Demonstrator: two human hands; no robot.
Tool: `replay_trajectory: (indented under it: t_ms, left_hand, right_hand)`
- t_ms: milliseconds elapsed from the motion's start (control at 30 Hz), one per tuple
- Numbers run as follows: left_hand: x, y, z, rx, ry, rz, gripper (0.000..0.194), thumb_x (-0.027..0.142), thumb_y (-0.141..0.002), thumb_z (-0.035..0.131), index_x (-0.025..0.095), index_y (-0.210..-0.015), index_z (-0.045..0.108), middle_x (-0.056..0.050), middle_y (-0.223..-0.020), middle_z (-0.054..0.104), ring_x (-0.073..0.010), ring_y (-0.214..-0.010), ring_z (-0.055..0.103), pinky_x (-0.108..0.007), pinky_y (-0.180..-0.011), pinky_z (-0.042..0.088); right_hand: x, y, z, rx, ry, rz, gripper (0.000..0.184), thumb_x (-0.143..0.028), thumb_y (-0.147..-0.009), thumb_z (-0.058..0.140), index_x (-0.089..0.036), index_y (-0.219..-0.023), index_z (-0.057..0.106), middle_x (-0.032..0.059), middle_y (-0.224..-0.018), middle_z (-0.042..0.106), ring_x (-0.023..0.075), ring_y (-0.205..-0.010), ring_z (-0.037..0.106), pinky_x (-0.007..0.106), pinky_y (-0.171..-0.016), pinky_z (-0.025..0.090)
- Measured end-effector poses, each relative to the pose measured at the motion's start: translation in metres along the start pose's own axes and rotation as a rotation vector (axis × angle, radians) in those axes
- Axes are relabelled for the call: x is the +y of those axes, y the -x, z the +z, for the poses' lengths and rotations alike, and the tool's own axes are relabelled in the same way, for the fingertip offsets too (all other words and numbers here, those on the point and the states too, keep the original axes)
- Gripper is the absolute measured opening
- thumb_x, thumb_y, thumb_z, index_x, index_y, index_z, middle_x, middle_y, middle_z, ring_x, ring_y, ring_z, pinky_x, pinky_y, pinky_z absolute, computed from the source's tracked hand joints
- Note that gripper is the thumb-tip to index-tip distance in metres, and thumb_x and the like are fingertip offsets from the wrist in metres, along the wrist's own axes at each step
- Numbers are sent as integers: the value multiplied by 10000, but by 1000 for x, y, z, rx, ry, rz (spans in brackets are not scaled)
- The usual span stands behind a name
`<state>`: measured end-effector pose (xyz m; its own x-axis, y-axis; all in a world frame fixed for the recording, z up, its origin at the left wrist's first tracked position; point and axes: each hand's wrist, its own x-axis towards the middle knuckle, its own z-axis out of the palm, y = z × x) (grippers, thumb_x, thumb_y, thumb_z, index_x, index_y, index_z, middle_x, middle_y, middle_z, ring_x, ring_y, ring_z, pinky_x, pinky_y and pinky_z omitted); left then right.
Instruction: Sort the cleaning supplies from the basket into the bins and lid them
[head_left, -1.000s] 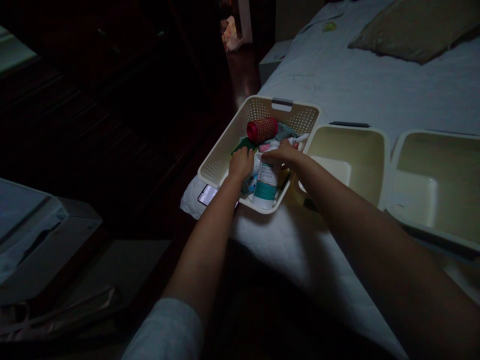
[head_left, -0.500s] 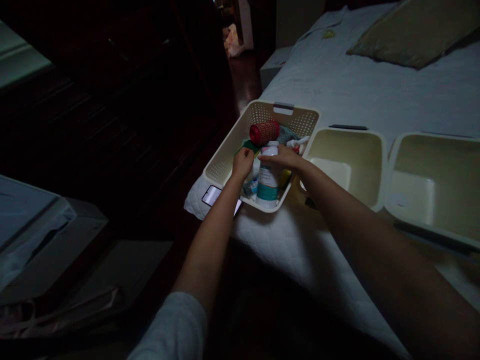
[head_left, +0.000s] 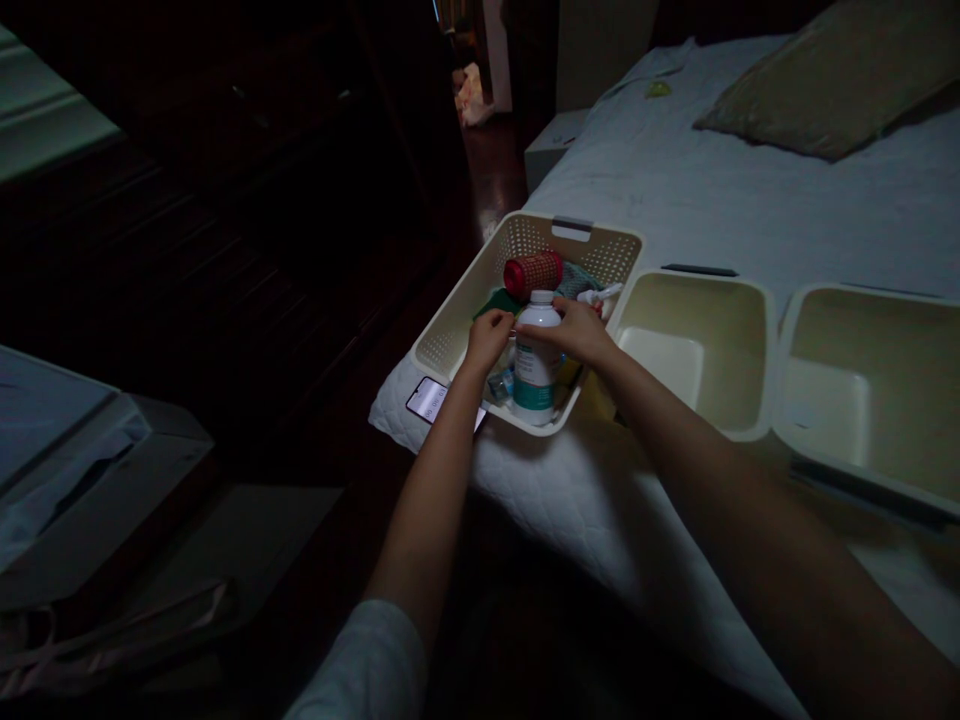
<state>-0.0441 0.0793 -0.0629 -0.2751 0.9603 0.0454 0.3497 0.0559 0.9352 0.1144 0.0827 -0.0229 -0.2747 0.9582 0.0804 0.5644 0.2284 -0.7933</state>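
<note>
A cream perforated basket (head_left: pixel 457 315) sits on the corner of the bed and holds several small items. A white bottle with a teal label (head_left: pixel 534 365) stands upright in its near end. My right hand (head_left: pixel 577 330) is wrapped round the bottle's shoulder just below the white cap. My left hand (head_left: pixel 487 338) is curled beside the bottle, its fingers down among the items; what they grip is hidden. A red mesh roller (head_left: pixel 532 272) lies at the basket's far end, by a green item (head_left: pixel 496 301).
Two cream plastic bins (head_left: pixel 701 345) (head_left: pixel 874 385) stand to the right on the white bed (head_left: pixel 720 190). A phone (head_left: pixel 429 398) with its screen lit lies at the mattress corner. A pillow (head_left: pixel 817 80) is at the back. Dark floor and furniture lie to the left.
The bottle has come from leaning to standing upright under my right hand. My left hand stays beside it. The view has shifted slightly downward.
</note>
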Motion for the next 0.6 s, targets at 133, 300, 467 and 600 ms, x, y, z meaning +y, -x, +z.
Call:
replay_trajectory:
  t_ms: [133, 300, 467, 600]
  left_hand:
    - [10, 4, -3, -50, 137, -108, 188, 227, -815, 522, 154, -646, 560, 19, -646, 566, -98, -634, 543, -218, -659, 450]
    - [17, 8, -5, -59, 247, -155, 245, 306, -860, 510, 148, -681, 565, -1, -682, 586, -93, -605, 544, -234, -656, 449]
    - [19, 14, -7, -118, 242, -103, 265, 396, -808, 600, 149, -714, 583, -14, -740, 611, -110, -696, 579, -245, -706, 454]
    - [27, 23, -10, -271, 249, -61, 363, 512, -771, 620, 151, -793, 613, -16, -829, 633, -132, -804, 593, -255, -747, 455]
  right_hand:
    - [-3, 2, 0, 63, -51, -40, 455, -473, -658, 742, -123, -942, 683, 81, -892, 708, 224, -807, 650, 321, -725, 484]
    - [-7, 0, -10, 181, -124, -95, 452, -485, -632, 752, -153, -929, 683, 81, -877, 700, 261, -847, 652, 399, -779, 501]
    - [-13, -2, -29, 315, -259, -133, 517, -522, -589, 773, -160, -947, 681, 78, -899, 694, 275, -873, 649, 437, -789, 513]
    - [-9, -2, -39, 370, -414, -139, 523, -549, -579, 772, -171, -928, 676, 68, -903, 696, 250, -864, 654, 405, -778, 532]
